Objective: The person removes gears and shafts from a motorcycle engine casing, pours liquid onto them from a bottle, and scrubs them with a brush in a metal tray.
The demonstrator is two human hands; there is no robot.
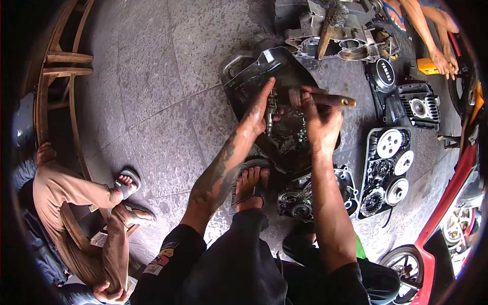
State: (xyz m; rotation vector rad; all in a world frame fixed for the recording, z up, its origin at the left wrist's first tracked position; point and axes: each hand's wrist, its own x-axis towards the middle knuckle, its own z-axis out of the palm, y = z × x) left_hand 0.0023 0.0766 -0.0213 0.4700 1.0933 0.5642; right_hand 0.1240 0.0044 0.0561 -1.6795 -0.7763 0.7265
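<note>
My left hand point(258, 111) is wrapped around a metal gear shaft point(271, 114), with the thumb side stretched along it. In my right hand point(322, 122) is a brush point(335, 100) with a wooden handle, its bristle end pointing left toward the shaft. Whether the bristles touch the metal I cannot tell. Both hands are above a black plastic pan point(245, 84), wet and oily inside, with small bits lying in it. The far side of the shaft is partly hidden by my fingers.
Engine cases point(310, 38) with another brush point(330, 30) on top lie at the back. To the right are a YAMAHA cover point(385, 73), a finned cylinder part point(419, 107) and a gear-filled case point(389, 168). A seated person point(76, 188) is left; another person's hands point(443, 63) show upper right.
</note>
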